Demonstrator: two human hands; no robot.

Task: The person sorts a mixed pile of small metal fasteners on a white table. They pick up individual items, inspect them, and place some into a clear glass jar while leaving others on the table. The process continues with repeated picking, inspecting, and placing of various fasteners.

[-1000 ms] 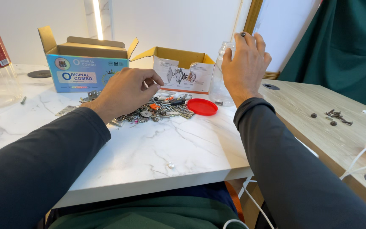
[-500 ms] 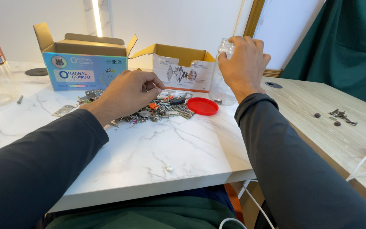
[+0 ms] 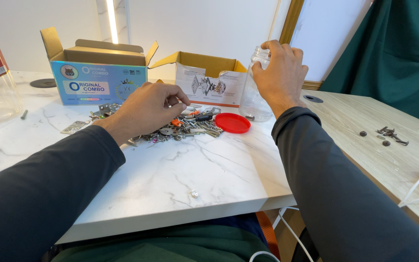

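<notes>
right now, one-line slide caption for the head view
Left hand picks through a hardware pile; right hand holds a clear jar.

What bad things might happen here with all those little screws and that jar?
The clear jar stands open near the marble table's corner with the right hand at its mouth; a bump might tip it. The left hand pinches into the pile of screws and washers, where sharp tips could prick fingers. One stray bit lies near the front edge and might roll off.

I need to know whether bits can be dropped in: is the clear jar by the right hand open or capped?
Open. The clear jar has no cap on its mouth; its red lid lies flat on the marble table beside it.
</notes>
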